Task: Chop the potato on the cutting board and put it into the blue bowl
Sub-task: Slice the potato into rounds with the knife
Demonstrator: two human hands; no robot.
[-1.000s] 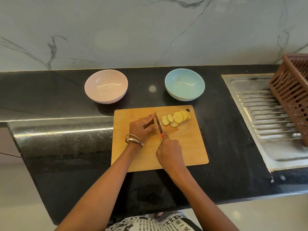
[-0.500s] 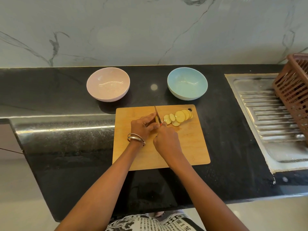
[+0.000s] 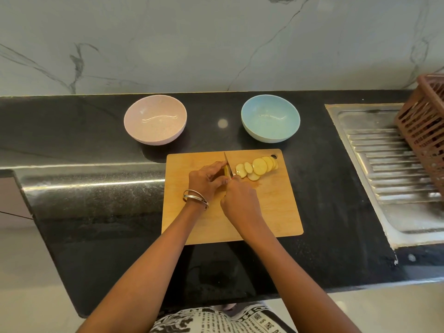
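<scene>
A wooden cutting board [image 3: 276,212] lies on the black counter. My left hand [image 3: 206,180] presses down the small uncut end of the potato [image 3: 226,170], mostly hidden under my fingers. My right hand [image 3: 240,203] grips a knife [image 3: 228,164] whose blade stands against that potato end, tip pointing away from me. Several pale round potato slices [image 3: 258,167] lie fanned out to the right of the blade, near the board's far right corner. The blue bowl [image 3: 270,118] sits beyond the board, with nothing in it.
A pink bowl [image 3: 155,119] holding nothing stands to the left of the blue one. A steel sink drainboard [image 3: 389,164] is set into the counter at right, with a brown plastic basket [image 3: 427,131] on it. A marble wall rises behind.
My right hand has pushed forward along the board, driving the knife through the potato end. The left hand stayed holding the potato.
</scene>
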